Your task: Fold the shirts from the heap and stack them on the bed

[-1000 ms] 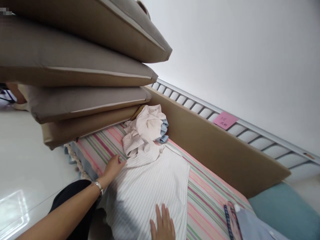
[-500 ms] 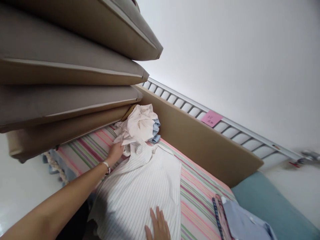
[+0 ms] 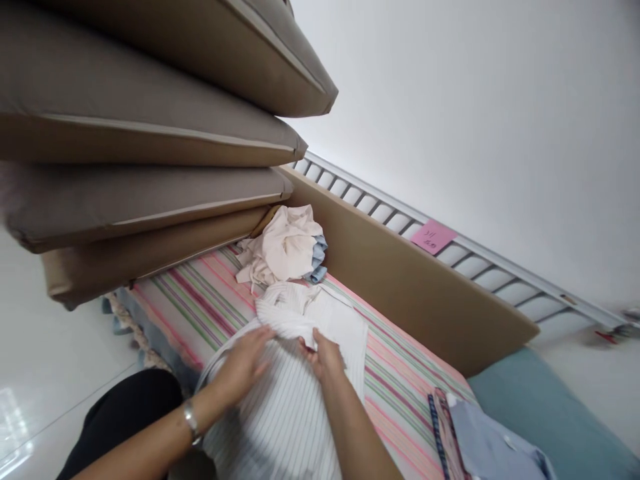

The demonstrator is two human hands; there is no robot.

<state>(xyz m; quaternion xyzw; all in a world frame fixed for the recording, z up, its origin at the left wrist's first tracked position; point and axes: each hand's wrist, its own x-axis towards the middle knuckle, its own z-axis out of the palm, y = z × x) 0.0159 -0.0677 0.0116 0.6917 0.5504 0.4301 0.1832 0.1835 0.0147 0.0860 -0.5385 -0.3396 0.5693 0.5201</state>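
A white shirt with thin stripes lies spread over the bed's near side, its far end bunched and turned over. At this bunched part, my right hand pinches the cloth between thumb and fingers. Opposite it, my left hand, with a silver bracelet on the wrist, touches the cloth with its fingertips; the thumb stands apart. Just beyond the shirt sits a crumpled heap of cream clothes, with a light blue garment showing at its right side.
Thick grey-brown cushions are stacked at the left. Beneath the clothes is a striped bedsheet. A brown board and a metal rail with a pink note line the wall side. Folded clothes lie near a teal surface.
My left hand has left the cream heap and come back to the striped shirt. My right hand has moved forward from the shirt's near part to its bunched far end.
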